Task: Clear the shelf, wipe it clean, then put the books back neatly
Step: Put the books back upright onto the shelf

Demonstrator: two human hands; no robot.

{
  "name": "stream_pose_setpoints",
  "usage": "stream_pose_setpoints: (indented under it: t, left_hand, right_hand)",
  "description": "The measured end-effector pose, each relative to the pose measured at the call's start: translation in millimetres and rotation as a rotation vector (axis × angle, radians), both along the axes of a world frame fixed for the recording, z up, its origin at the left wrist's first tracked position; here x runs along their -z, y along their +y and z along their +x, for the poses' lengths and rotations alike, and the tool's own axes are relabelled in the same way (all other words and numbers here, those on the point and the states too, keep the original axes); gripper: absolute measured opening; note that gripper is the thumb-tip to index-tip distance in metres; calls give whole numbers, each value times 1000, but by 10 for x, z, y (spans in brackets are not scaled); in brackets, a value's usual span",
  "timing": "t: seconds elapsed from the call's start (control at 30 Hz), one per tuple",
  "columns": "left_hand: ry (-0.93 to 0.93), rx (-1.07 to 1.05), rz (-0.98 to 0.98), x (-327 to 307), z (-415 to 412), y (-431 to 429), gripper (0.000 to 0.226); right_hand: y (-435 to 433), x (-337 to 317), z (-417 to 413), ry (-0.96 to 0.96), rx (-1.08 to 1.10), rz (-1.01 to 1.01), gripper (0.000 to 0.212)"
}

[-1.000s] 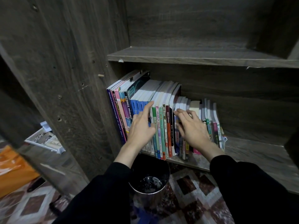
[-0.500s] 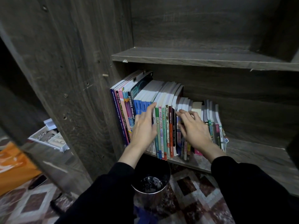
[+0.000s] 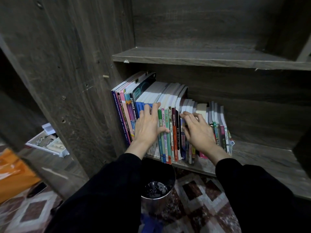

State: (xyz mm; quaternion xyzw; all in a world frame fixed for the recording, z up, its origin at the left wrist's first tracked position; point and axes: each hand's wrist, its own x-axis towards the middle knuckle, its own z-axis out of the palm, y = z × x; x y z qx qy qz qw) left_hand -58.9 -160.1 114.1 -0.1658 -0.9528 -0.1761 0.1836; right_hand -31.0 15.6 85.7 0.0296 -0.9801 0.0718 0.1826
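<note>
A row of upright books (image 3: 170, 121) fills the left half of a dark wooden shelf (image 3: 262, 158), spines facing me. My left hand (image 3: 149, 126) lies flat on the blue and green spines, fingers spread and reaching the top edges, thumb across a green spine. My right hand (image 3: 198, 130) rests on the shorter books to the right, fingertips touching their top edges by a tall dark book. Neither hand grips a book. Several thin books (image 3: 220, 125) stand right of my right hand.
The shelf above (image 3: 202, 58) holds nothing. A round metal bin (image 3: 158, 190) stands on the patterned floor just below the shelf's front edge. The cabinet's side panel (image 3: 80, 81) is at left, with a white tray (image 3: 48, 143) and an orange bag (image 3: 15, 174) beyond it.
Both hands stay on the spines in nearly the same spots. The left fingers have spread a little higher toward the tops. The camera has shifted slightly.
</note>
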Motion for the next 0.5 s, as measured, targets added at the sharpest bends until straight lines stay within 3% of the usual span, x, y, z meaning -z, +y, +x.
stream_pose_setpoints:
  t: [0.23,0.37,0.5]
  left_hand:
    - [-47,2,9,-41,68,18,99]
    - [-124,69,167,-52,129,15,90]
    - [-296,195,416,-67,147,-118,84]
  right_hand:
    - [-17,-91,99,-160,-44,-184,69]
    - [-49,-204,151,-211,-50,-257,72]
    - [-164,-306,222,37,-62,-389,69]
